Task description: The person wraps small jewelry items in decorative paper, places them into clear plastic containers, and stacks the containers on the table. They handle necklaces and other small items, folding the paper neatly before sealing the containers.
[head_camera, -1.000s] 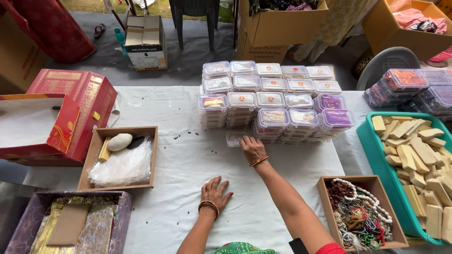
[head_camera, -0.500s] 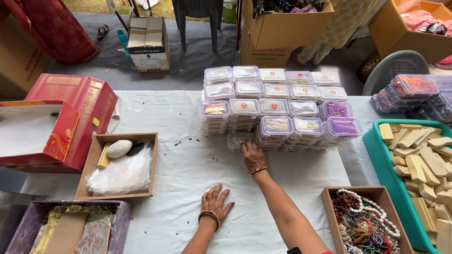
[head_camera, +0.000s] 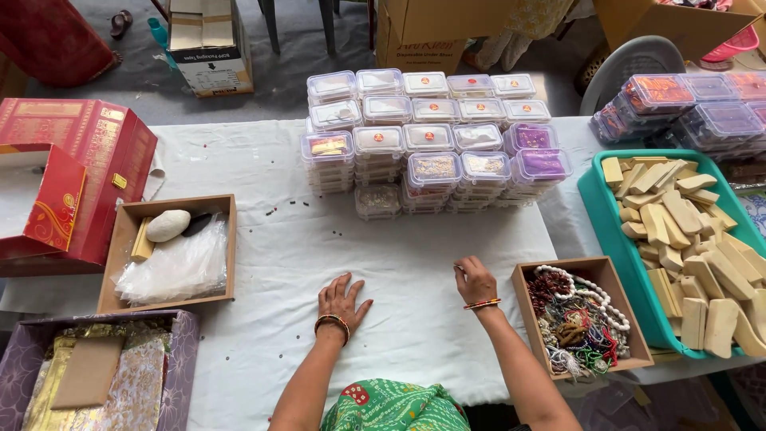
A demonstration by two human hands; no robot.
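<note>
left hand (head_camera: 341,300) flat, right hand (head_camera: 475,281) beside bead box (head_camera: 608,279).

Small dark bead (head_camera: 457,267) pinched at fingertips, just above white tablecloth (head_camera: 399,263), nr wooden tray of beads (head_camera: 523,275)

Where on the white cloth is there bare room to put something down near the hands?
Bare cloth lies between the stacked clear boxes and both hands, left hand flat, right hand closed. More runs left toward the wooden tray, with a few scattered beads. It is crowded on the right: the bead box and teal tub.
</note>
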